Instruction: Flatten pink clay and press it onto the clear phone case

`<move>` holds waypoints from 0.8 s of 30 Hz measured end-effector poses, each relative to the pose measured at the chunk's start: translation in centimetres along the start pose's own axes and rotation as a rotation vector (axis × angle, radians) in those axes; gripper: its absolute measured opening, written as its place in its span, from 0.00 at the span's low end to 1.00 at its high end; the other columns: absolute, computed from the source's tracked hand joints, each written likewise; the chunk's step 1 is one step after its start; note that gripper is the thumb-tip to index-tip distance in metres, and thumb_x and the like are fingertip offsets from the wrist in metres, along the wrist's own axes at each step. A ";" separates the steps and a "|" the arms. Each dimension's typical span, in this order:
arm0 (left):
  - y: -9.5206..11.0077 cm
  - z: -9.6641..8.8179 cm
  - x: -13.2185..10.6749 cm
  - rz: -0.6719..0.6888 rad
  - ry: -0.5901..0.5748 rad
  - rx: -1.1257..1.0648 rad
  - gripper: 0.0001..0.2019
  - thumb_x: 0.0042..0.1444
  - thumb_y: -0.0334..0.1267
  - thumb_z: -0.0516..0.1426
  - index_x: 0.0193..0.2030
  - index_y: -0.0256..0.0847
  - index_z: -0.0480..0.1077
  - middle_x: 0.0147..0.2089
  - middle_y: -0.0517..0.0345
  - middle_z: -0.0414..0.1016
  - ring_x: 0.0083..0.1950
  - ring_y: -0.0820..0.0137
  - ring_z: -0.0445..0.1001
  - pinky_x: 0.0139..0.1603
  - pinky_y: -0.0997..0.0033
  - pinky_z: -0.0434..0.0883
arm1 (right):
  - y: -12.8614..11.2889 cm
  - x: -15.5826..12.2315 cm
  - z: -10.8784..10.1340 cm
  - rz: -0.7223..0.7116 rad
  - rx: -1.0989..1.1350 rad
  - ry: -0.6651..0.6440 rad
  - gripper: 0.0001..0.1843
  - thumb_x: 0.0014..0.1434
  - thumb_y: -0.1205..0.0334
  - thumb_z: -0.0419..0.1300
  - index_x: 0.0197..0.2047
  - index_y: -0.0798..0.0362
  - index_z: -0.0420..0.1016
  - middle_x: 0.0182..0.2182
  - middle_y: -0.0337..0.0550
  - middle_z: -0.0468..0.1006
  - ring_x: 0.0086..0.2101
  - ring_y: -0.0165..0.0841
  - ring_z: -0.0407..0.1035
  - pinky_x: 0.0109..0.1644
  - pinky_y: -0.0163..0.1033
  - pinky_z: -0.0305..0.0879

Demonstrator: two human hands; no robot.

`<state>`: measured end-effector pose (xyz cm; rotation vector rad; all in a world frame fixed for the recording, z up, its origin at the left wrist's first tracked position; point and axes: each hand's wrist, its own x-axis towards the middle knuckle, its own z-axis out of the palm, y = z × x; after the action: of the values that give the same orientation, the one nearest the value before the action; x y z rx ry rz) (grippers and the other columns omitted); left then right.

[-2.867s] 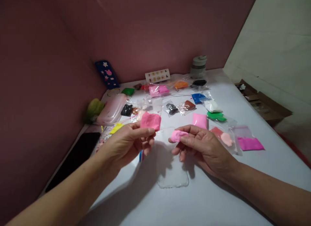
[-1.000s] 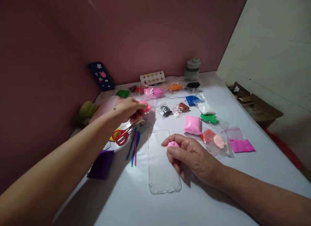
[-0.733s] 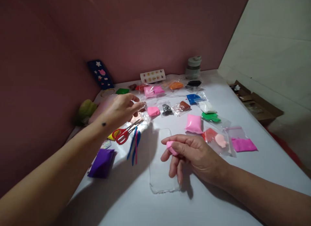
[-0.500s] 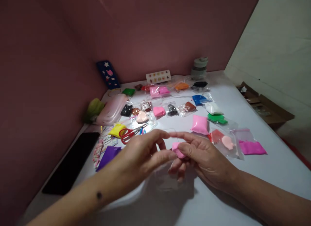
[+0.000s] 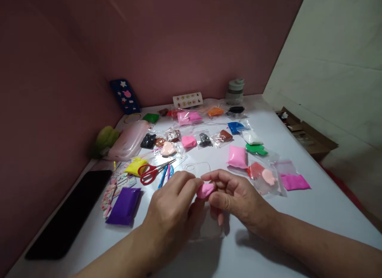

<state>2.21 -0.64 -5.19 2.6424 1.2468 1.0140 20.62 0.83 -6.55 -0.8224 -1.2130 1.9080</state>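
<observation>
Both my hands meet over the white table [image 5: 298,214], pinching one small lump of pink clay [image 5: 205,190] between them. My left hand [image 5: 173,212] grips it from the left with thumb and fingers closed. My right hand [image 5: 234,196] holds it from the right, fingers curled. Under the hands lies a clear phone case [image 5: 198,167], mostly hidden by them. A pink clay packet [image 5: 189,141] lies farther back among the other bags.
Several bags of coloured clay spread across the table's back half. Red scissors [image 5: 151,173], blue and pink sculpting tools [image 5: 164,175], a purple packet [image 5: 123,206] and a black phone [image 5: 67,214] lie at left. A cardboard box [image 5: 307,136] sits beyond the right edge.
My left hand put the larger pink clay piece down among the bags at the back, then came back to the lump in my right hand. Both hands now pinch it.
</observation>
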 end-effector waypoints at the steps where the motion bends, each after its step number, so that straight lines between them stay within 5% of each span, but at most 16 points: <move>1: 0.2 0.1 -0.1 0.019 -0.016 0.023 0.03 0.64 0.30 0.53 0.39 0.37 0.68 0.34 0.54 0.70 0.33 0.68 0.70 0.31 0.70 0.67 | 0.1 -0.1 0.0 -0.024 -0.047 0.000 0.25 0.53 0.51 0.71 0.47 0.56 0.72 0.30 0.37 0.73 0.27 0.24 0.67 0.27 0.29 0.67; 5: 0.7 0.5 -0.6 0.064 -0.033 0.109 0.05 0.65 0.30 0.51 0.37 0.39 0.66 0.30 0.57 0.68 0.28 0.68 0.68 0.25 0.69 0.62 | 0.1 -0.5 0.2 -0.101 -0.232 0.051 0.11 0.59 0.58 0.66 0.40 0.57 0.76 0.29 0.38 0.73 0.28 0.24 0.67 0.33 0.29 0.66; 8: 0.8 0.3 -0.5 -0.071 -0.053 -0.017 0.01 0.64 0.33 0.55 0.42 0.41 0.66 0.30 0.61 0.69 0.27 0.71 0.67 0.25 0.73 0.63 | -0.5 -0.5 0.3 -0.041 -0.114 0.041 0.12 0.61 0.55 0.64 0.39 0.57 0.75 0.27 0.39 0.74 0.25 0.26 0.69 0.29 0.32 0.68; 12: 0.6 -0.5 0.4 -0.428 -0.156 -0.472 0.09 0.58 0.41 0.62 0.42 0.42 0.68 0.32 0.61 0.73 0.29 0.72 0.71 0.27 0.75 0.66 | -0.6 -0.3 0.3 -0.064 -0.070 0.056 0.13 0.62 0.55 0.63 0.41 0.57 0.73 0.25 0.38 0.74 0.22 0.25 0.70 0.28 0.31 0.68; 16: 0.4 -1.0 1.3 -0.664 -0.294 -1.000 0.11 0.61 0.43 0.59 0.46 0.42 0.68 0.34 0.56 0.78 0.33 0.67 0.76 0.34 0.69 0.72 | 0.5 -0.4 0.2 -0.206 -0.144 0.031 0.16 0.65 0.60 0.58 0.55 0.53 0.69 0.27 0.37 0.75 0.26 0.26 0.71 0.31 0.32 0.70; 19: 0.1 -0.9 1.4 -0.574 -0.343 -0.931 0.08 0.63 0.40 0.57 0.44 0.40 0.72 0.33 0.54 0.78 0.33 0.67 0.78 0.36 0.68 0.73 | 0.9 -0.5 0.3 -0.222 -0.172 -0.013 0.21 0.66 0.62 0.56 0.61 0.51 0.62 0.28 0.36 0.75 0.26 0.27 0.71 0.31 0.35 0.71; 24: -0.6 -0.6 0.8 -0.070 -0.005 -0.233 0.04 0.62 0.29 0.57 0.40 0.34 0.74 0.33 0.54 0.76 0.32 0.75 0.74 0.31 0.79 0.68 | 0.0 -0.4 0.3 -0.018 -0.063 -0.024 0.26 0.60 0.61 0.63 0.59 0.52 0.60 0.34 0.38 0.75 0.27 0.26 0.70 0.30 0.32 0.70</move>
<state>1.86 0.23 -4.45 2.4080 1.1346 1.0694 20.66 0.37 -6.38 -0.8212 -1.2970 1.8780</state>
